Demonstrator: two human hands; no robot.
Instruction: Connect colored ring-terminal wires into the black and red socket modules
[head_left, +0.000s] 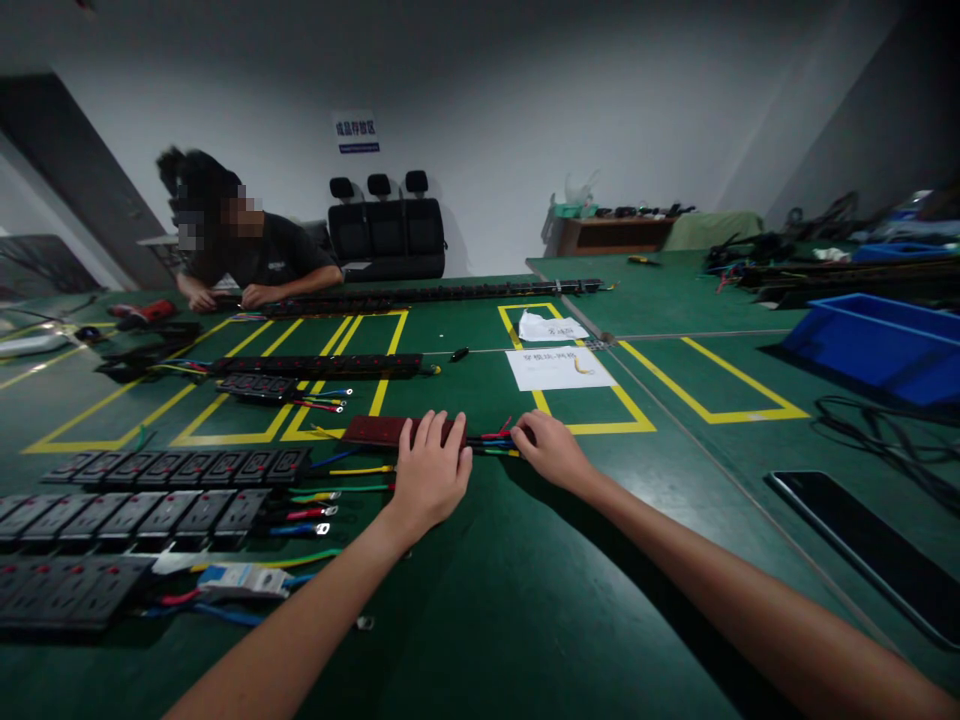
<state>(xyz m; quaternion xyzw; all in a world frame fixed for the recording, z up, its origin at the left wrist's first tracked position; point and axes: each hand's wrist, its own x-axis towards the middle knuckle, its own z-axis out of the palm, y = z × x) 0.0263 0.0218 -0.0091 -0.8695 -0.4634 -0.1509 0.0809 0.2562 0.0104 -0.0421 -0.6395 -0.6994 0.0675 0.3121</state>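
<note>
My left hand (431, 475) lies over the right part of a dark red strip-shaped module (371, 431), fingers across its top and thumb by its near right end. Red, blue and green-yellow wires (491, 443) come out of that end. My right hand (551, 448) pinches them near their ends; its fingertips hide the tips. To the left of my left hand lie black socket strips (180, 467) with coloured leads, some ending in ring terminals (322, 528). A smaller black socket module (259, 387) with similar leads sits farther back.
A co-worker (255, 250) leans over a long black strip (480, 290) across the green table (600, 580). Labelled paper (555, 370) lies ahead. To my right are a blue bin (885, 345), black cable (885, 440) and a phone (862, 545). A red tool (142, 315) lies far left.
</note>
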